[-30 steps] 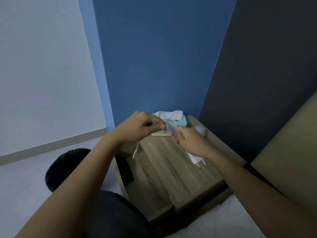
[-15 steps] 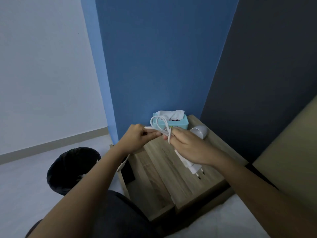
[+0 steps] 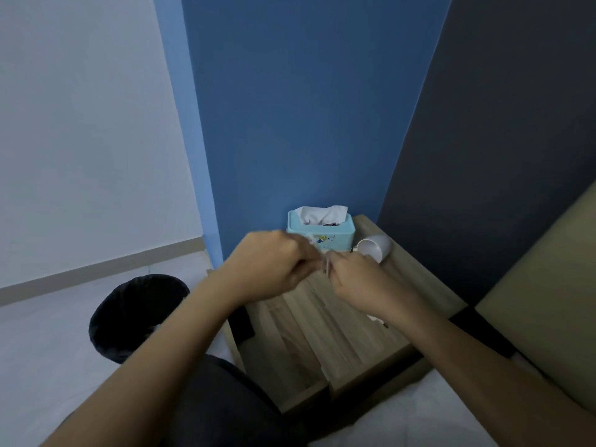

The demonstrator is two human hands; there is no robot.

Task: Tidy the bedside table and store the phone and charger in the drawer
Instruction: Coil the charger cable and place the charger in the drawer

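While both hands work close together above the desk [image 3: 325,321], the step in hand is judged to be coiling the charger cable before storage. Left hand [image 3: 267,269] is closed, fingers curled inward; a blurred pale strand at its fingertips suggests it holds the cable [image 3: 327,269], though the blur prevents certainty. Right hand [image 3: 358,282] is likewise closed, pinching what appears to be a thin white loop standing between the two hands. A small white piece [image 3: 375,318] shows beneath the right wrist, probably the charger plug; most of it is hidden.

Drawer [image 3: 283,356] stands pulled out on the left side of the desk; its interior is largely hidden by the left forearm. Phone is not identifiable in this view. Tissue box [image 3: 322,235] sits at the back edge of the desk; a white cup [image 3: 374,248] lies on its side just beside it. A dark bin [image 3: 135,314] stands on the floor to the left.

Recommendations:
- Keep loops even and loose; tight bends would strain the cable.
- Hold the coil firmly in one hand while the other feeds slack.
- Secure the plug end so the coil does not spring apart when lowered into the drawer.
- Keep elbows clear of the tipped cup.
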